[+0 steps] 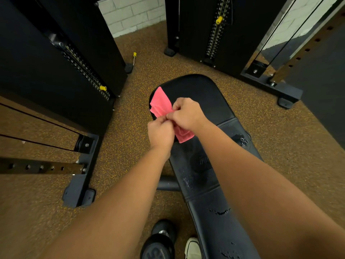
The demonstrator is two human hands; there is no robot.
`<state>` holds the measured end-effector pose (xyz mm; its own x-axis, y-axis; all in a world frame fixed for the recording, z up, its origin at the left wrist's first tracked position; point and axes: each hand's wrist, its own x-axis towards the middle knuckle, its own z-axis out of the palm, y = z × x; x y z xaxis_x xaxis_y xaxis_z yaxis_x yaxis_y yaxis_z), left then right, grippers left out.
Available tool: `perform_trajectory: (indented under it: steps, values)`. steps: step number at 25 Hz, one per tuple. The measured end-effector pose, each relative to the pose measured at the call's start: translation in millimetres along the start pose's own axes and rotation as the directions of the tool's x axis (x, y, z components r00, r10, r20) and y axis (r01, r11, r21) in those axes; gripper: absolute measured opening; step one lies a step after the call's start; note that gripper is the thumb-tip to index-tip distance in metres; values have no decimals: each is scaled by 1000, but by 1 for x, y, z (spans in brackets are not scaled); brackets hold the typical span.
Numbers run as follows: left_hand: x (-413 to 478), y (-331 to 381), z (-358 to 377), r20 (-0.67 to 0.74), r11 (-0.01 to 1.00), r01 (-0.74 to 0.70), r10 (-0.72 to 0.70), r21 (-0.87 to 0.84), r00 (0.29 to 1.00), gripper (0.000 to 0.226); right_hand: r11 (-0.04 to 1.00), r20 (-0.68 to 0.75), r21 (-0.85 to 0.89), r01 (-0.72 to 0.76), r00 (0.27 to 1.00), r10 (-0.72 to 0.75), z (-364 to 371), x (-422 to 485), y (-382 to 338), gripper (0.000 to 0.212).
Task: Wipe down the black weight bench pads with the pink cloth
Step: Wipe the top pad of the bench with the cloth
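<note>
Left grip and right grip are bare, forearms too; one shoe shows (pale toe, dark-edged sole).

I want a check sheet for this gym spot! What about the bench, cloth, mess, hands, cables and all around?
Surface: black bench pads, shiny speckled patches; wet or worn, cannot tell.
Job's things: pink cloth, bunched, held over the far pad.
Clutter: dumbbell and yellow-tipped pin on the floor.
Hands: left hand and right hand both pinch the cloth.
Cables: thin black cables run along the frame at left.
Surroundings: weight stacks, brick wall.
</note>
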<state>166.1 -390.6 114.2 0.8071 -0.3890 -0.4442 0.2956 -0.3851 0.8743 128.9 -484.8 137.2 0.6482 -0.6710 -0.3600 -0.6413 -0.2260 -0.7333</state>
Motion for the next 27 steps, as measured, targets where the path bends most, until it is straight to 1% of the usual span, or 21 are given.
perform_trajectory:
  steps: [2, 3, 4, 7, 10, 12, 14, 15, 17, 18, 20, 21, 22, 24, 25, 26, 27]
  values:
    - [-4, 8, -4, -20, 985, 86, -90, -146, 996, 32, 996, -36, 55, 72, 997, -70, -1, -5, 1, 22]
    - [-3, 10, -6, -21, 979, 96, -101, -179, 995, 33, 992, -55, 76, 102, 994, -98, -1, -7, 2, 23]
    - [-4, 11, -7, -14, 972, 97, -103, -213, 995, 29, 986, -67, 114, 122, 991, -115, -2, -10, 4, 24]
    - [-5, 12, -6, -1, 952, 119, -124, -281, 992, 18, 940, -46, 309, 142, 990, -134, 2, -17, 9, 21]
    - [-10, 14, -7, -31, 938, 97, -113, -332, 993, 2, 891, -32, 414, 187, 981, -191, 7, -25, 14, 15]
    - [-12, 12, -8, -46, 941, 55, -74, -334, 996, 17, 873, -28, 445, 200, 977, -209, 8, -30, 19, 20]
    - [-11, 6, -13, -75, 965, -47, 29, -258, 997, 31, 873, -41, 440, 209, 976, -214, 7, -35, 26, 24]
    - [-9, 2, -15, -82, 976, -106, 92, -188, 992, 36, 882, -49, 421, 214, 976, -214, 7, -38, 28, 24]
    - [-5, -4, -18, -80, 981, -193, 193, 5, 978, 39, 920, -50, 341, 195, 981, -190, 6, -42, 33, 25]
    - [-4, -7, -19, -78, 967, -230, 239, 112, 968, 39, 942, -55, 284, 180, 984, -172, 7, -44, 34, 25]
    - [-5, -14, -17, -71, 913, -275, 309, 300, 948, 40, 973, -63, 172, 156, 987, -148, 8, -49, 35, 27]
    - [-7, -16, -16, -59, 886, -276, 320, 374, 946, 42, 981, -52, 132, 144, 989, -139, 9, -52, 36, 30]
    - [-9, -18, -15, -43, 865, -256, 303, 431, 952, 43, 986, -35, 107, 131, 991, -128, 10, -54, 37, 34]
    - [-12, -22, -13, -22, 828, -170, 215, 534, 976, 46, 990, 0, 92, 104, 995, -104, 12, -56, 41, 44]
    - [-14, -23, -14, -24, 790, -153, 207, 594, 978, 46, 993, 10, 71, 97, 995, -98, 13, -57, 43, 47]
    - [-15, -24, -14, -15, 721, -195, 274, 665, 962, 47, 994, 9, 23, 104, 994, -105, 14, -58, 44, 47]
    - [-16, -24, -13, 25, 631, -283, 385, 723, 922, 49, 992, -8, -36, 123, 992, -123, 14, -60, 46, 45]
